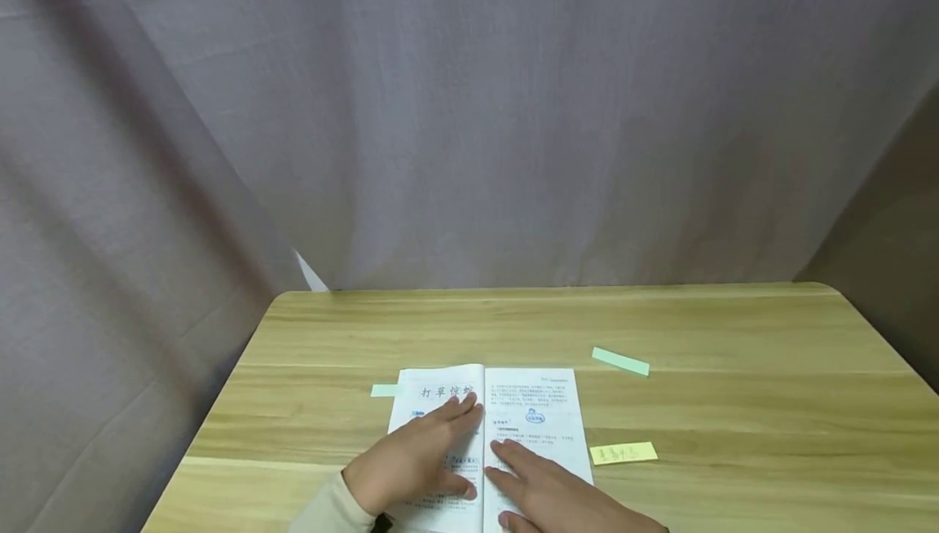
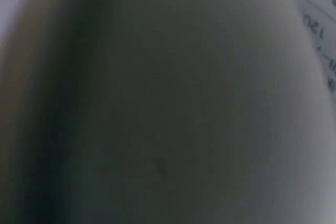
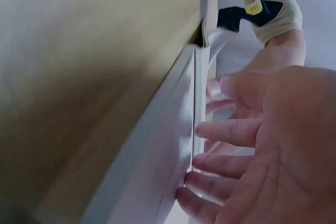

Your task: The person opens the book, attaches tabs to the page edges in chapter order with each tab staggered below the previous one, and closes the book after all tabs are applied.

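Observation:
An open book (image 1: pixel 539 390) with printed pages lies on the table. My left hand (image 1: pixel 418 453) rests on its left page beside the spine, fingers extended and partly covering the large heading. On the right page, close to the spine, lies my right hand (image 1: pixel 553 494) with its fingers spread. The right wrist view shows the fingertips of the right hand (image 3: pixel 247 166) touching the paper, with the left hand beyond. A pale green sticky strip (image 1: pixel 384 390) sticks out from the left page's upper edge. In the left wrist view a blurred close surface hides nearly everything.
On the wooden table (image 1: pixel 734 386), right of the book, are a loose pale green strip (image 1: pixel 620 361) and a yellow strip (image 1: pixel 623 453) with writing on it. A grey curtain (image 1: pixel 469 125) hangs behind the table's far edge.

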Action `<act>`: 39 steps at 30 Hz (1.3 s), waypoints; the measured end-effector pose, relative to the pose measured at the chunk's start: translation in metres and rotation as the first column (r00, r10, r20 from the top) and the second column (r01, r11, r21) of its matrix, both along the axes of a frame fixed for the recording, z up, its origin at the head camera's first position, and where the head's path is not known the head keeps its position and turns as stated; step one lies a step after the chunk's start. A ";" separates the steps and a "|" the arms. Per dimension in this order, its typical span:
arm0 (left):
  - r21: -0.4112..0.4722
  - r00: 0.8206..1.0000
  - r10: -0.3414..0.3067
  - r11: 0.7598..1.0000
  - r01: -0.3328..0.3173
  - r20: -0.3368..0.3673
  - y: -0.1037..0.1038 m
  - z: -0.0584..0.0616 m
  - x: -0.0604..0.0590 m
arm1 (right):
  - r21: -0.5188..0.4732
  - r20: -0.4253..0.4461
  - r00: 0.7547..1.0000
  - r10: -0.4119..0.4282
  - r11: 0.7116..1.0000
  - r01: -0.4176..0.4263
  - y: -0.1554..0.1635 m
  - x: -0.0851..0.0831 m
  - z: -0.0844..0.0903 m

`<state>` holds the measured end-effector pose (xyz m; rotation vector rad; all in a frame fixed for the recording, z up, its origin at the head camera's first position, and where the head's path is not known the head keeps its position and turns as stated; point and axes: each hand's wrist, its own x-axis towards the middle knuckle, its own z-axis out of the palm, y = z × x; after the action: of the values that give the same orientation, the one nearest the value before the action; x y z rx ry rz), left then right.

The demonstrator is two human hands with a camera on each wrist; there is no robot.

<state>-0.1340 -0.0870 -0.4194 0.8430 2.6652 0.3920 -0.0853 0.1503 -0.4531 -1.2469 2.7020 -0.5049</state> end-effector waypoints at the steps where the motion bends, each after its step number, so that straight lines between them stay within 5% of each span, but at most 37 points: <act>1: 0.003 1.000 0.003 1.000 -0.003 0.004 0.000 0.000 -0.001 | 0.009 0.011 0.999 -0.030 1.000 0.030 0.000 0.000 0.003; 8: -0.011 0.999 0.020 1.000 -0.020 0.029 0.003 0.002 -0.002 | 0.011 -0.084 0.984 -0.157 0.987 0.159 0.010 -0.005 0.018; 14: -0.046 0.999 0.034 0.998 -0.033 0.022 0.008 0.001 0.000 | -0.066 0.043 0.950 -0.308 0.948 0.310 0.025 -0.029 0.026; 22: -0.067 1.000 0.013 0.998 -0.012 0.016 0.015 0.001 -0.001 | -0.009 0.115 0.891 -0.439 0.897 0.443 0.046 -0.067 0.029; 30: -0.082 1.000 0.015 0.997 -0.014 0.001 0.018 0.003 -0.001 | 0.044 0.067 0.910 -0.408 0.913 0.406 0.057 -0.085 0.022; 39: -0.087 1.000 0.007 0.996 -0.008 -0.018 0.017 0.001 0.000 | 0.101 -0.074 0.921 -0.384 0.915 0.390 0.055 -0.082 0.019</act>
<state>-0.1336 -0.0705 -0.4181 0.8146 2.6814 0.2694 -0.1674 0.2051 -0.4341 -0.7035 2.9855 -0.3516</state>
